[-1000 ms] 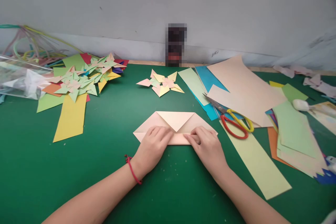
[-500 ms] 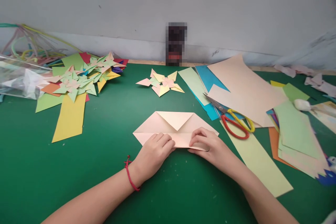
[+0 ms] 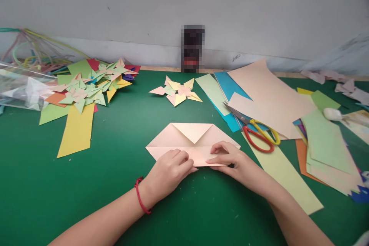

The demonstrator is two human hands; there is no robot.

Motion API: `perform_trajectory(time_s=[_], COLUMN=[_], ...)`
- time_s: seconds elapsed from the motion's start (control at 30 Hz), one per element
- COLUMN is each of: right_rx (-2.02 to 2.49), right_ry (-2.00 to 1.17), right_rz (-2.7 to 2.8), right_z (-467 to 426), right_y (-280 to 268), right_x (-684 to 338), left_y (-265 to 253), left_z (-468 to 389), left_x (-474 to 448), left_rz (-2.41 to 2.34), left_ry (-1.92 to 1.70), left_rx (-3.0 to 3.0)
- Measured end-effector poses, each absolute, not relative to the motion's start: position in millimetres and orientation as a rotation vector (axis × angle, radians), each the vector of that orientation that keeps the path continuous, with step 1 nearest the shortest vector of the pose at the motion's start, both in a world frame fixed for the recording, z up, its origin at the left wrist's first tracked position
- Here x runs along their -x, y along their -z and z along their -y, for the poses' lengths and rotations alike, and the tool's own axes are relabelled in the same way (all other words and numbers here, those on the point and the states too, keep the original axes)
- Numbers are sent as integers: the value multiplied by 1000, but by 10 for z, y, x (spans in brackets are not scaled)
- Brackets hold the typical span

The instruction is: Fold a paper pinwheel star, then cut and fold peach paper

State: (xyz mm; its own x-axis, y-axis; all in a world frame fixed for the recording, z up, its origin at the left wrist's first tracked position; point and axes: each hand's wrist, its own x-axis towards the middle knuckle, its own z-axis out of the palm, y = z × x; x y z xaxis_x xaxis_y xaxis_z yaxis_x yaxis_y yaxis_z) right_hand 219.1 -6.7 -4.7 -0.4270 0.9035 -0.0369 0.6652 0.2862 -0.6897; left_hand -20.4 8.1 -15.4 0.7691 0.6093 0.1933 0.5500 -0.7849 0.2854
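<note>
A pale pink sheet of folded paper (image 3: 170, 138) lies on the green table in front of me. Its far edge has a triangular flap (image 3: 193, 131) folded down toward the middle, and a crease runs across its width. At the near edge, my left hand (image 3: 171, 171) has curled fingers and thumb closed on the paper, hiding its near left part. My right hand (image 3: 230, 158) pinches the near right edge, index finger on top and thumb beneath. Around my left wrist is a red string bracelet (image 3: 141, 196).
Red-and-yellow-handled scissors (image 3: 259, 136) lie at right on paper sheets (image 3: 268, 96). A paper star (image 3: 178, 91) sits beyond the folded sheet. More folded stars (image 3: 86, 88) and a clear plastic bag (image 3: 23, 88) are at left. A blurred dark object (image 3: 193, 48) stands against the wall.
Both hands have shifted slightly toward me along with the paper's near edge, which now lies flatter and lower. The rest of the sheet has stayed in place.
</note>
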Motion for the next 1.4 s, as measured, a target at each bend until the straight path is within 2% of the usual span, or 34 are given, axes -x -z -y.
perform_trajectory(time_s=[0.13,0.33,0.43,0.67,0.9,1.4], right_rx=[1409,1414,1415,1416,1267,1290], right_ry=[-837,-408,-291,-367,-99,-112], right_rz=[2283,2355,2392,2467,2546,2550], right_z=[106,231,262,280,290,334], right_y=[-18,-3,-4,-83,-64,-15], right_x=[-2188,-2066,-2042,-2095,-2014,-2031], left_y=[148,133,127,104,114,80], left_z=[-46,-12,-13,-26,-22,-27], left_x=[199,210,212,205,193,186], left_rz=[-871,-881,-821,-753,-720,-665], left_ry=[-434,-440,-415,-354,-367,-326], left_rx=[-2789,-2808,-2821,-2858,-2876,-2978])
